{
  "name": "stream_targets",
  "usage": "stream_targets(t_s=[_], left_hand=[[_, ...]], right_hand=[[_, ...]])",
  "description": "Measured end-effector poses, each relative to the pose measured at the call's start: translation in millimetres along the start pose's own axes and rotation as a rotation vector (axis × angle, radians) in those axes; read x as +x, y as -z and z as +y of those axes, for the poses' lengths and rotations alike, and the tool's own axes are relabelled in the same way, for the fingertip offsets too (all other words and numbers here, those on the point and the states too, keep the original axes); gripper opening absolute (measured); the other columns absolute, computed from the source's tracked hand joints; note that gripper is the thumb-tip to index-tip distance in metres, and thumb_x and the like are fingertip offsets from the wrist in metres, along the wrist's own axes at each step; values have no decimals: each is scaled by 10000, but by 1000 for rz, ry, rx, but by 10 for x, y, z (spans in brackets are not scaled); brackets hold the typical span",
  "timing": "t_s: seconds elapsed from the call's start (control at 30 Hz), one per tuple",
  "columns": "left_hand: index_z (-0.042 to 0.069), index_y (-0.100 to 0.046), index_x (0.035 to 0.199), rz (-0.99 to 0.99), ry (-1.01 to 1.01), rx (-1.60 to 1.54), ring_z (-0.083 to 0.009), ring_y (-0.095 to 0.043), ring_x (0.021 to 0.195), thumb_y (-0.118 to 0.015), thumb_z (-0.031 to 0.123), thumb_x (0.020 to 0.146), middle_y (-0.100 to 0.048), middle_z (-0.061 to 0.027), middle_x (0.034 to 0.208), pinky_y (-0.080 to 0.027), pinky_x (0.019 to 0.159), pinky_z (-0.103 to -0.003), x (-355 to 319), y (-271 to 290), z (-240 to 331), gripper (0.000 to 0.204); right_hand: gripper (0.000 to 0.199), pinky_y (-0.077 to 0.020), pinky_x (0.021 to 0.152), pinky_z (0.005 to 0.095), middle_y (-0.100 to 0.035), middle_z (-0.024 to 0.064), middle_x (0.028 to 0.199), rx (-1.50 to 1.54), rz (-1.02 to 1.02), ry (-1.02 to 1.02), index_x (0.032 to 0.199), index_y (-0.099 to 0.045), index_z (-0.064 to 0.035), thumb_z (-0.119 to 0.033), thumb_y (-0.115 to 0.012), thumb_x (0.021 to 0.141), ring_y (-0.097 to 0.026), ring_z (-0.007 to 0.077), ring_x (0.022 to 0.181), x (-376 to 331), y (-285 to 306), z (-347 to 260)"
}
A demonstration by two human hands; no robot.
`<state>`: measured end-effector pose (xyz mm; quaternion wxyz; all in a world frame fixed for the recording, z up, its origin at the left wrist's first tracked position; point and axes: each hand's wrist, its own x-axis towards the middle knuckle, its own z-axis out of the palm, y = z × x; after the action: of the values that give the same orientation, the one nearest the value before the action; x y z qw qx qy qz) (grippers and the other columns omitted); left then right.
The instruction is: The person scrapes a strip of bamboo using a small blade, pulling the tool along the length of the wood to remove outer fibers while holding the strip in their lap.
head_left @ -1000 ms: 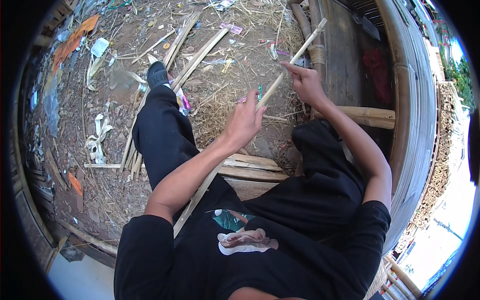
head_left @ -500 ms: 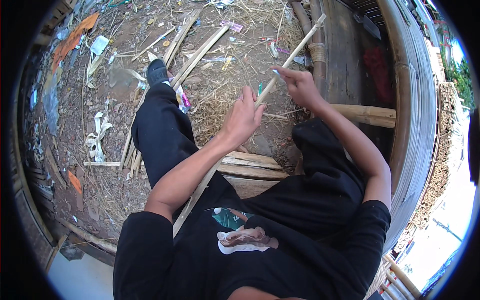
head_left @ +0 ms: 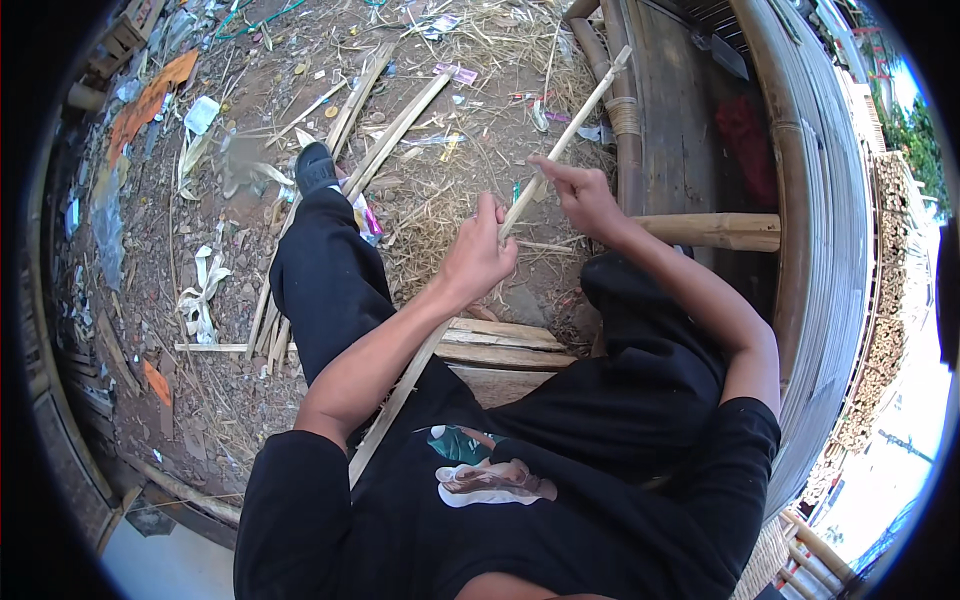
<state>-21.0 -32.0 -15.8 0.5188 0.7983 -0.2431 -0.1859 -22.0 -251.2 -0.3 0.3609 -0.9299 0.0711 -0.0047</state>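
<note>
Head view shows a seated person in black clothing holding a long, thin bamboo strip (head_left: 560, 140) slantwise in front of the body, its far end reaching up toward a bamboo post (head_left: 615, 100) and its near end running down past the left knee toward the lap. The left hand (head_left: 478, 255) is closed around the strip near its middle, thumb up along it; the right hand (head_left: 580, 195) pinches it a little farther up, and whether a small tool sits in those fingers is too blurred to tell. The strip looks light and stiff lengthwise yet springy, likely to whip or bow if held only at one end, and its split edges probably carry splinters. A grip near the middle, two hands just apart, seems the steadiest. More split slats (head_left: 400, 125) lie on the littered ground (head_left: 200, 200).
</note>
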Motion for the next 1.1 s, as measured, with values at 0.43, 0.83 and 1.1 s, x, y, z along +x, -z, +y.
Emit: stream_targets(t_s=[0.43, 0.83, 1.1], left_hand=[[49, -361, 1144, -198, 331, -465, -109, -564, 607, -675, 20, 762, -603, -58, 802, -437, 523, -243, 69, 402, -4, 495], [14, -398, 1375, -390, 474, -982, -192, -618, 547, -427, 125, 955, -614, -96, 692, -518, 505, -287, -918, 869, 135, 435], [6, -348, 1414, -521, 596, -1360, -66, -323, 357, -408, 222, 956, -401, -16, 567, -302, 311, -199, -1331, 884, -186, 511]], right_hand=[[398, -476, 675, 275, -634, 133, 754, -30, 279, 216, 1303, -574, -145, -70, -559, 913, -552, 120, 653, 49, 808, -350], [206, -407, 559, 360, -562, 124, 634, -4, 51, 69, 893, -583, 7, -189, -551, 946, -520, 209, 557, -689, 1231, -1453], [315, -361, 540, 335, -455, 116, 608, -57, 97, 114, 823, -500, 34, -243, -557, 962, -413, 168, 571, -1226, 1208, -1673]])
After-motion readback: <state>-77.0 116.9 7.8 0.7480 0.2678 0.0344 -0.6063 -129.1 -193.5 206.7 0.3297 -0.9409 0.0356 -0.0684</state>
